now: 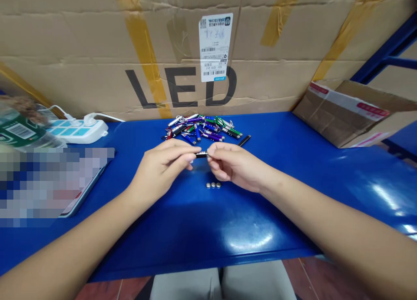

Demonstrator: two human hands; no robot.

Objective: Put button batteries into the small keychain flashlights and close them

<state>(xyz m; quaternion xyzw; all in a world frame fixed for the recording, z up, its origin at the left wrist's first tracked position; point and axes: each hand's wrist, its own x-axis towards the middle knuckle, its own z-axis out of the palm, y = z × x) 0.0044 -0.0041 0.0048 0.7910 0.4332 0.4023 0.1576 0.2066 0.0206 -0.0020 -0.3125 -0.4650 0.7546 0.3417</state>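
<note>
Both my hands meet over the middle of the blue table (pixel 293 195). My left hand (pixel 163 167) and my right hand (pixel 233 165) each pinch one end of a small dark keychain flashlight (pixel 202 154) held level between them. Just below my right hand, three small silver button batteries (pixel 213 185) lie in a row on the table. Behind my hands sits a pile of several coloured keychain flashlights (pixel 203 128), blue, purple, green, red and silver, with one black piece (pixel 244 140) at its right edge.
A large cardboard wall marked "LED" (pixel 182 89) stands behind the table. A smaller open cardboard box (pixel 352 113) sits at the right. A white power strip (pixel 81 130), a plastic bottle (pixel 22 130) and a tablet-like flat object (pixel 81 195) lie at the left.
</note>
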